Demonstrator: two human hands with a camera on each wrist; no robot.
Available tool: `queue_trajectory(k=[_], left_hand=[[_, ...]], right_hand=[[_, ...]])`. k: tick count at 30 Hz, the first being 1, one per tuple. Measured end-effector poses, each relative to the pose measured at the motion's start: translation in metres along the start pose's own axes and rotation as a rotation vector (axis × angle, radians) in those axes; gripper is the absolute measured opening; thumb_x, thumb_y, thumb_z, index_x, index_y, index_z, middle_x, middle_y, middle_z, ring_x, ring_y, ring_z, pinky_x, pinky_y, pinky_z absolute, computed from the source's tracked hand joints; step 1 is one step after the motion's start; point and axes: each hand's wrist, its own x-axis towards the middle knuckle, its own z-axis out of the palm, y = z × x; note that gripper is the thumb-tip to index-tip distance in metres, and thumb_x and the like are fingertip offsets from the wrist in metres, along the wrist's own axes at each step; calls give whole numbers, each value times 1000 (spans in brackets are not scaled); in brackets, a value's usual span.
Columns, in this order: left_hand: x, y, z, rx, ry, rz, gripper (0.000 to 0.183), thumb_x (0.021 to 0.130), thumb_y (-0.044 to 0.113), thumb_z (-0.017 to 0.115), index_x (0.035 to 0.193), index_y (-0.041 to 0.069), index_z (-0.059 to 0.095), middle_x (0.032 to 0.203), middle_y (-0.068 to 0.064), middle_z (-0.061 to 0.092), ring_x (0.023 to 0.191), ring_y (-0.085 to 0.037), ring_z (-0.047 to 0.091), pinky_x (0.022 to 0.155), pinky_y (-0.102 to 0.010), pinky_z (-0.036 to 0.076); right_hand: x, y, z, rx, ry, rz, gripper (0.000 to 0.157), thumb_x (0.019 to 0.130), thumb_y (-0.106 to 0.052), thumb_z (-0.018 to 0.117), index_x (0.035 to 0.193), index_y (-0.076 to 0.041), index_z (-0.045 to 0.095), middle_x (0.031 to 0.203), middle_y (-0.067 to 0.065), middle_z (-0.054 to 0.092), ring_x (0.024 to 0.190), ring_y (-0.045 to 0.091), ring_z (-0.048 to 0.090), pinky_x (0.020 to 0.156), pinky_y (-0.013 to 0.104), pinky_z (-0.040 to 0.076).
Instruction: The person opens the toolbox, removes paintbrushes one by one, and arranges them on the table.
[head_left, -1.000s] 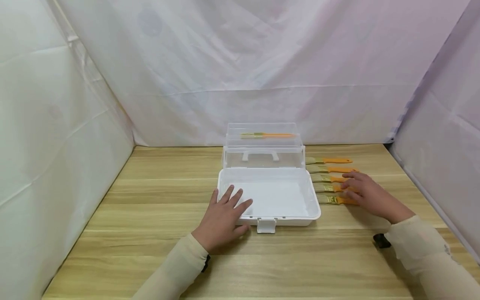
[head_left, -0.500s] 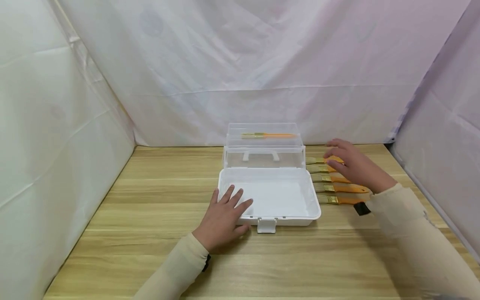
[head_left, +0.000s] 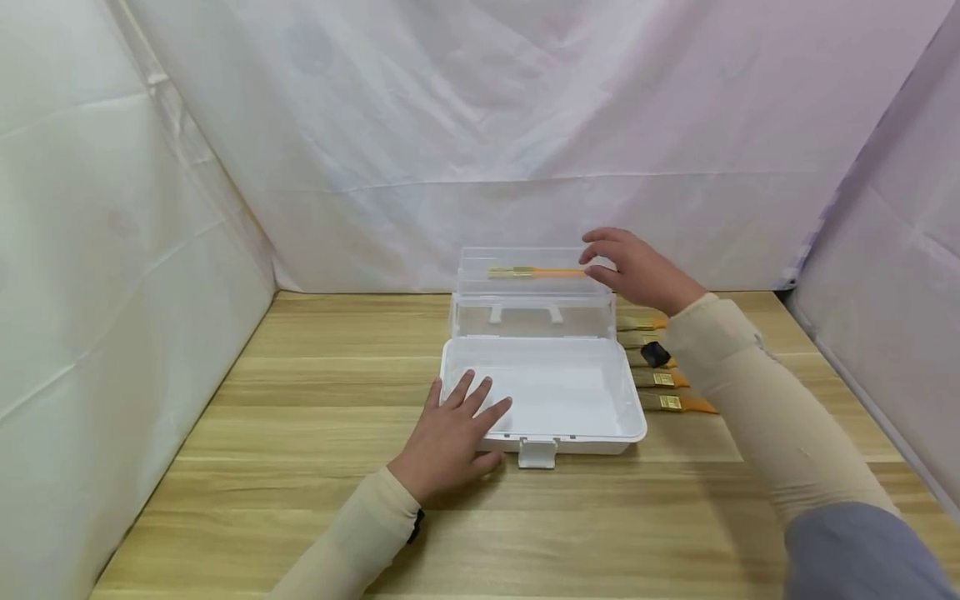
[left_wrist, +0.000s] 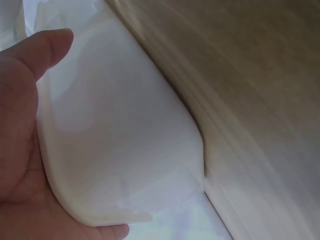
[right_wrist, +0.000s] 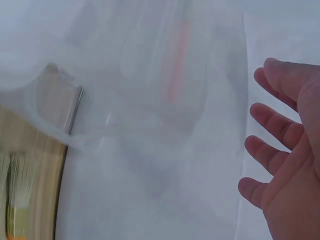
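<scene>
My left hand [head_left: 450,437] rests with spread fingers on the near left corner of the white plastic box [head_left: 570,444], its thumb along the front wall. In the left wrist view the thumb and palm lie against the box's rim. Behind the box, its raised clear tray [head_left: 480,258] bears a paintbrush [head_left: 517,272] with an orange handle. My right hand [head_left: 633,267] hovers at the tray's right end, fingers loosely bent and holding nothing. Its fingertips overlap the handle's end in the head view, while the right wrist view shows bare background between fingers and tray.
Several orange-handled paintbrushes [head_left: 678,403] lie in a row on the wooden table [head_left: 300,400] right of the box, partly hidden by my right arm. A latch [head_left: 537,454] hangs at the box's front. White cloth [head_left: 375,208] encloses the table's back and sides.
My right hand has moved from the row of paintbrushes up and left to the clear tray's right end. My left hand has stayed on the box's corner.
</scene>
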Motion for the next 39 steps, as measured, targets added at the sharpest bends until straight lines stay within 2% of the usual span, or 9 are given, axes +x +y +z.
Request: queue_trajectory(k=[5,12,16,21,30,34,39], left_hand=[[2,-1,-1,3,-21,-4,64,83,53,56,140,27,41,144,-9,36,136,-32,21,99,-64,18],[2,1,-3,0,-38,-3,64,83,53,56,140,28,40,145,-9,35,137,-32,20,100,-63,17],[1,2,-4,-8,-46,-4,64,83,53,56,140,28,39,145,-9,34,137,-32,19,100,-63,16],[0,2,-3,-3,-48,-12,64,83,53,56,140,28,40,145,-9,35,137,-32,20,100,-63,16],[-1,4,-4,6,-45,5,64,84,55,55,140,27,40,145,-9,36,136,-33,20,99,-64,17],[-1,3,-2,22,-37,-1,62,84,54,54,139,28,41,144,-9,36,136,-33,22,99,-64,18],[-1,4,-1,27,-25,2,61,84,54,54,139,28,41,144,-9,37,136,-33,23,99,-64,19]], right_hand=[[28,1,7,5,-48,13,15,90,-15,60,104,-11,61,137,14,40,128,32,33,99,48,31],[53,9,18,24,-163,118,22,92,-21,57,110,-9,60,139,15,38,129,31,32,100,47,31],[61,17,24,17,-207,157,25,92,-22,56,112,-8,60,139,13,37,130,30,31,101,46,31],[73,18,29,23,-242,150,26,91,-23,58,112,-7,61,137,13,40,129,30,32,102,46,29],[87,22,31,63,-336,197,25,90,-24,60,112,-13,61,139,9,38,130,28,30,102,45,29],[91,21,31,60,-345,201,21,89,-24,60,109,-17,63,137,8,40,130,27,30,102,44,29],[92,20,35,58,-328,155,18,90,-21,60,106,-17,66,132,8,45,127,26,34,102,43,30]])
